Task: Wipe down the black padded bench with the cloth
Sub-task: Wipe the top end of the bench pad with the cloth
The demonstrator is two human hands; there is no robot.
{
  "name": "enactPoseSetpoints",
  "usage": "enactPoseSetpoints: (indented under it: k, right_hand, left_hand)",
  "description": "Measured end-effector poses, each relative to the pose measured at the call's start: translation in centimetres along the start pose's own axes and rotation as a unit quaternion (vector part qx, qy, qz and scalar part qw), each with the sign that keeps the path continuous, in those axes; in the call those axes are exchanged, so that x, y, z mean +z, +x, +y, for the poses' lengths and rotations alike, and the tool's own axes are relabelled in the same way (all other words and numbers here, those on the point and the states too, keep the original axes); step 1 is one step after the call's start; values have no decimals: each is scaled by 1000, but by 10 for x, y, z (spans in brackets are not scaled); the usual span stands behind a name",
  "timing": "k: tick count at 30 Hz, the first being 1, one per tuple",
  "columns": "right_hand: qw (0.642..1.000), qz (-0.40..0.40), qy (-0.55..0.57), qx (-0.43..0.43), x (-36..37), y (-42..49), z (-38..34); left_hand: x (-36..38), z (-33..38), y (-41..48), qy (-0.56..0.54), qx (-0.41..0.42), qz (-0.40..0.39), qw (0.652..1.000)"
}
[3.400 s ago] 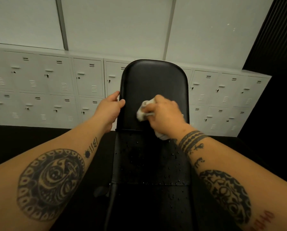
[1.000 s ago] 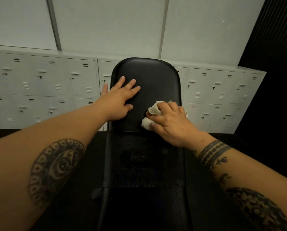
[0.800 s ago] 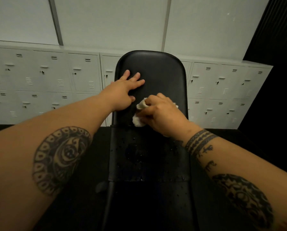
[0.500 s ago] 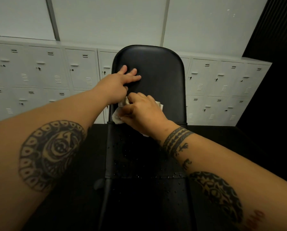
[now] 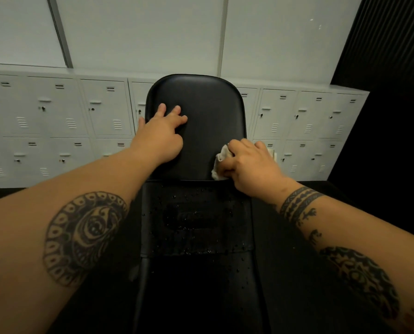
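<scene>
The black padded bench (image 5: 208,112) runs away from me down the middle of the view, its far pad raised. Small droplets dot the middle pad (image 5: 196,220). My right hand (image 5: 251,165) grips a crumpled white cloth (image 5: 221,162) and presses it on the lower right part of the raised pad, next to the seam. My left hand (image 5: 162,133) rests flat on the left side of that pad, fingers spread and straight, thumb at the pad's left edge.
A row of white lockers (image 5: 56,121) stands against the wall behind the bench, two tiers high. The floor (image 5: 321,237) on both sides of the bench is dark. A black ribbed wall (image 5: 388,44) rises at the right.
My right hand has swept the cloth from the pad's lower left edge across to its lower right. The left hand has stayed flat on the pad's left side.
</scene>
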State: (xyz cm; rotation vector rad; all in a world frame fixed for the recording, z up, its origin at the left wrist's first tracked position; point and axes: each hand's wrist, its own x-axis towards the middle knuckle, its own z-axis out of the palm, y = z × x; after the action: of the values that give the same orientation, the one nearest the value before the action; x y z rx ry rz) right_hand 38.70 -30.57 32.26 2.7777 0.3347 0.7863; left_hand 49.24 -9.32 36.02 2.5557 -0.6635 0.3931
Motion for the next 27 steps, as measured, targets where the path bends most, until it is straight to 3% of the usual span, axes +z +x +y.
enactPoseSetpoints:
  k: [8, 12, 20, 23, 27]
  right_hand:
    - [999, -21, -19, 25, 0, -15, 23]
    - [997, 17, -20, 71, 11, -19, 37]
    - [955, 128, 150, 223, 23, 34, 36]
    - [930, 134, 211, 271, 21, 50, 30]
    - [944, 133, 236, 187, 28, 30, 10]
  left_hand:
    - [16, 5, -5, 90, 11, -17, 996]
    - [24, 5, -7, 113, 7, -4, 994]
    - [47, -7, -11, 113, 34, 95, 988]
    - [51, -8, -12, 118, 35, 120, 985]
    - [53, -8, -12, 117, 33, 128, 984]
